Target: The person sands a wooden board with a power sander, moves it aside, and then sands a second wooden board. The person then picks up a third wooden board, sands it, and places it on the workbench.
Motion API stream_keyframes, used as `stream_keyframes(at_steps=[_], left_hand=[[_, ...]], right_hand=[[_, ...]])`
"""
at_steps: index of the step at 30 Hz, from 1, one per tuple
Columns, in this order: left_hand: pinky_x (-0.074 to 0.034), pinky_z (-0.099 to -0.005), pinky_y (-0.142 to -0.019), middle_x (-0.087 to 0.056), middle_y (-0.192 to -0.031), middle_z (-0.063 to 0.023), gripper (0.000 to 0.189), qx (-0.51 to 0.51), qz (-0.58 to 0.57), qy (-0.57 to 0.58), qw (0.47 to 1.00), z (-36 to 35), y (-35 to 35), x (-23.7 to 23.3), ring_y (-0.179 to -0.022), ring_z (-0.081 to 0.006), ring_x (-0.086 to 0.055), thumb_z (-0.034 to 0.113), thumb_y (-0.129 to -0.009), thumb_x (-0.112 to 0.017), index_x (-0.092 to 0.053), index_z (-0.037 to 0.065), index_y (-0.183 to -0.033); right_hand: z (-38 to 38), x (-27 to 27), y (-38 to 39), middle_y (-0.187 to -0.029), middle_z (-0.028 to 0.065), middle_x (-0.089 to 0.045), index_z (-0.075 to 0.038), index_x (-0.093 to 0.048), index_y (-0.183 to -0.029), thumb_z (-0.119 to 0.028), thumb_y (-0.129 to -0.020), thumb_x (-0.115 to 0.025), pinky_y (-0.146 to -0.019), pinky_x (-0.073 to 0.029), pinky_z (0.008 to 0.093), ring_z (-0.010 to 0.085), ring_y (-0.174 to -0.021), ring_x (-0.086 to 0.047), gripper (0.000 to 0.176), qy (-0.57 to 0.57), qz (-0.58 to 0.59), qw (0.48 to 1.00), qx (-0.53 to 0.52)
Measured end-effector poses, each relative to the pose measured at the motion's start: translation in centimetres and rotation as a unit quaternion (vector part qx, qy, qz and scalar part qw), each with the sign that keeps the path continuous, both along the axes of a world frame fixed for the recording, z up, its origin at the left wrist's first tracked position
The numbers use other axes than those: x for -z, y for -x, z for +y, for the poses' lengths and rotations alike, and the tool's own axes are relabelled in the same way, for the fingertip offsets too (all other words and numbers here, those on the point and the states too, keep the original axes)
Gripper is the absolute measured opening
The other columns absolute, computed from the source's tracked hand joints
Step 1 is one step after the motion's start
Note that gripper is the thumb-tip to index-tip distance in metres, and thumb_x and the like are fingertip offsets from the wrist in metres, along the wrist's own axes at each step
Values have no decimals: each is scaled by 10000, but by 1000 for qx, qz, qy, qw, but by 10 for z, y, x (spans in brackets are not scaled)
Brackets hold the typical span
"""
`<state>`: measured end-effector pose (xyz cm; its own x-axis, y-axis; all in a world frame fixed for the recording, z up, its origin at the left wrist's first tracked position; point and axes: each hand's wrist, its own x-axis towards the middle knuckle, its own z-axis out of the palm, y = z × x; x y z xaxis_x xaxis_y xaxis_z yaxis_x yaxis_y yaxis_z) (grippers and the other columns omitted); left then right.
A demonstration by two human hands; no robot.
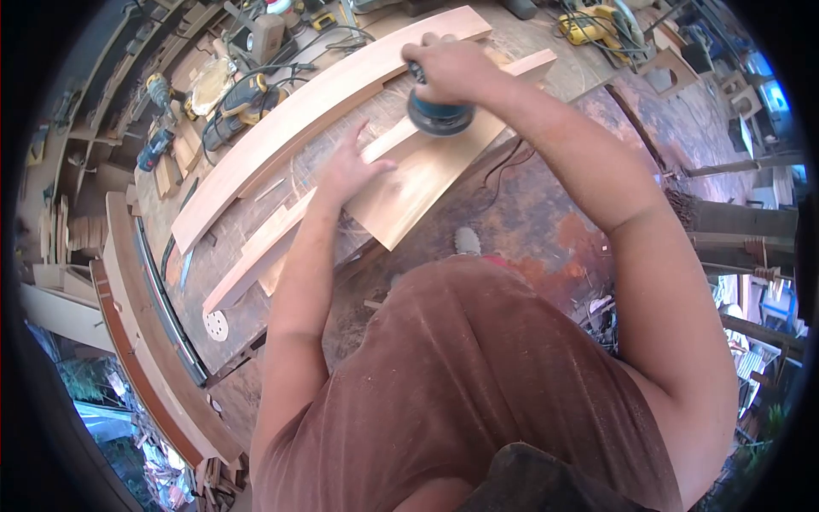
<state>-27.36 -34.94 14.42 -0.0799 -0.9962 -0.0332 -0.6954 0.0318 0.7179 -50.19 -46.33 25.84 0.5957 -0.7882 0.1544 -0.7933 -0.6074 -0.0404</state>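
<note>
My right hand (450,70) is wrapped round the top of a blue and black sander (440,117), whose round base rests on the pale wooden pieces. Under it lies a flat pale board (408,200), beside a long narrow strip of wood (271,233). My left hand (351,166), fingers spread, is at the strip and the near left part of the board; whether it presses on them I cannot tell. Beyond both hands a long curved plank (281,128) lies across the workbench (299,175).
A yellow power tool (590,26) lies at the back right, and another yellow and grey tool (247,98) with cables at the back left. A blue drill (154,149) is farther left. A perforated sanding disc (215,325) lies at the bench's near left edge.
</note>
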Motion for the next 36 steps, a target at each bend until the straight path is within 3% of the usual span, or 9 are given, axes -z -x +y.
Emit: stream_keyframes(at_steps=[4,8,11,18,20,23,24,31,36], left_hand=[[-474,-407,-1032,-534,-1442,-216,928,-16,68,220,973,-25,31,17,-1190,-308,-627,259,-655,-918,-470,7,-1428],[-538,-397,-872,-717,-1149,-174,631,-40,225,133,964,-31,48,0,-1034,-284,-701,216,-665,-903,-665,17,-1214],[-560,-384,-774,-753,-969,-139,390,-66,184,203,959,-23,54,-10,-880,-245,-729,162,-697,-859,-728,6,-1030],[-544,-398,-826,-734,-1046,-154,481,-115,115,60,985,-39,70,-3,-955,-249,-711,176,-723,-851,-675,-14,-1128],[-524,-404,-883,-707,-1091,-156,592,17,1,343,939,-60,68,34,-997,-256,-683,209,-716,-861,-607,-9,-1204],[-515,-387,-926,-683,-1141,-144,641,-8,190,191,963,-66,89,3,-1039,-253,-662,229,-701,-878,-585,19,-1231],[-510,-379,-947,-672,-1165,-138,666,-21,282,110,953,-66,97,-2,-1060,-251,-652,238,-693,-886,-574,33,-1244],[-514,-365,-959,-695,-1142,-126,697,-24,235,151,960,-100,135,9,-1052,-236,-671,215,-678,-905,-577,14,-1259],[-499,-387,-991,-650,-1214,-169,766,7,289,146,946,-124,160,15,-1126,-281,-643,241,-639,-907,-552,2,-1275]], right_hand=[[22,1,-39,-1167,143,-637,-172,-619,-1228,-333,-791,-697,-836,-561,479,369,-1050,-653,472,-38,-14,998,-45],[38,-3,-68,-1173,162,-633,-153,-629,-1226,-263,-782,-698,-851,-553,468,353,-1076,-642,462,-52,-17,996,-67],[40,-12,-71,-1250,157,-620,-182,-611,-1302,-228,-792,-695,-931,-518,440,344,-1145,-616,519,-110,-11,991,-69],[22,11,-45,-1195,137,-628,-148,-634,-1235,-288,-807,-725,-881,-542,454,324,-1071,-639,459,-88,-96,989,-68],[26,23,-22,-1174,123,-624,-126,-637,-1225,-298,-831,-737,-897,-533,449,305,-1073,-629,442,135,-302,920,-211],[61,44,24,-1188,131,-615,-105,-636,-1210,-255,-849,-726,-951,-507,451,307,-1117,-608,401,-65,-290,917,-267],[68,63,40,-1217,145,-612,-90,-628,-1219,-259,-855,-722,-980,-491,449,312,-1144,-599,412,-83,-346,901,-247],[47,111,90,-1305,242,-557,-23,-532,-1319,-354,-848,-738,-1094,-392,481,423,-1277,-491,611,-13,-488,873,-4],[-12,104,96,-1373,228,-555,-12,-504,-1398,-394,-818,-786,-1115,-394,430,362,-1303,-505,750,-90,-535,840,1]])
